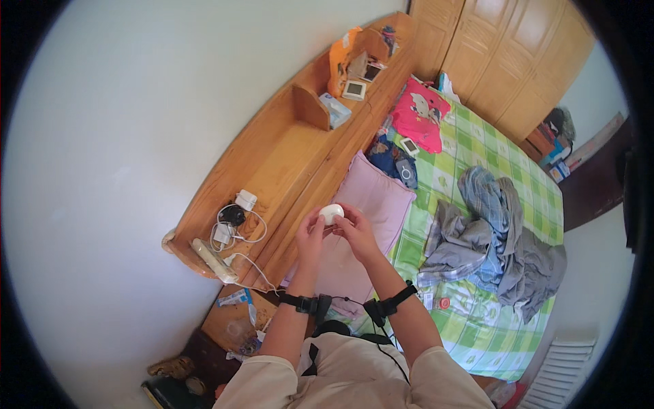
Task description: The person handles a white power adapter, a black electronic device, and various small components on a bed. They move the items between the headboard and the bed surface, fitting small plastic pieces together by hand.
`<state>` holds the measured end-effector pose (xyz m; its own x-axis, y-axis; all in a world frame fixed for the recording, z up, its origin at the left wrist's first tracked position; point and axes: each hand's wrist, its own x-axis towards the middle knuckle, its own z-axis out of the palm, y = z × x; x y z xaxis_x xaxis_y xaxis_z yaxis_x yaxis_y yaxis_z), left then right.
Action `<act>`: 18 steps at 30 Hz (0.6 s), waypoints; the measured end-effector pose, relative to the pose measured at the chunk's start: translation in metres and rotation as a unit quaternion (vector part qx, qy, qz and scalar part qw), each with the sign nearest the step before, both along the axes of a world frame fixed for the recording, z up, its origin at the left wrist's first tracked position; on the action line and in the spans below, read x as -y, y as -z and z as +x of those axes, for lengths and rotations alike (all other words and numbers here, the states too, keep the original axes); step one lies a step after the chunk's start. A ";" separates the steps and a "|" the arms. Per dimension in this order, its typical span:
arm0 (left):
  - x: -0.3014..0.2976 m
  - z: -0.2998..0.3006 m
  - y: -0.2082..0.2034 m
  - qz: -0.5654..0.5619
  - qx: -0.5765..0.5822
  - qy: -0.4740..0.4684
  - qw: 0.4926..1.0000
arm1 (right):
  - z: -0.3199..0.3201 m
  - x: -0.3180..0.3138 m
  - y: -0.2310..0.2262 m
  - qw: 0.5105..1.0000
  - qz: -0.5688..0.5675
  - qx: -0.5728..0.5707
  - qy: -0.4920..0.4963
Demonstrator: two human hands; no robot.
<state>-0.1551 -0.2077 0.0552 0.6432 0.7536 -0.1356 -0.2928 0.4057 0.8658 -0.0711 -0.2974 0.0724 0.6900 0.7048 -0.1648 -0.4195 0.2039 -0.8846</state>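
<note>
A small white rounded case (332, 214), which looks like an earbud case, is held up between my two hands over the pink pillow (373, 193). My left hand (311, 233) grips it from the left, with the thumb along its near side. On the other side my right hand (357, 234) has its fingers closed on the right edge. Whether the lid is raised I cannot make out. Both wrists wear black straps with small devices joined by cables.
Beside the bed, the wooden headboard shelf (272, 153) carries a white power strip (213, 261), tangled white cables, a tissue box (334, 110) and an orange bag (338, 61). Rumpled grey and blue clothes (494, 235) lie on the green checked sheet, with a bright pink pillow (418, 114) farther off.
</note>
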 end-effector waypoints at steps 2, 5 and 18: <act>-0.012 0.000 -0.006 -0.020 -0.009 0.008 1.000 | 0.004 -0.019 -0.004 0.999 -0.004 0.032 -0.002; -0.032 0.001 -0.005 -0.033 -0.089 0.009 0.995 | 0.016 -0.048 0.002 0.995 -0.055 0.089 0.002; -0.115 0.002 -0.008 -0.028 -0.008 -0.139 0.990 | 0.026 -0.167 0.004 0.976 -0.059 0.139 -0.159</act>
<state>-0.1536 -0.0931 0.0635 0.4094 0.8922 -0.1908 -0.3866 0.3591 0.8495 -0.0451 -0.1302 0.0685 0.4685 0.8783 -0.0951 -0.1861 -0.0071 -0.9825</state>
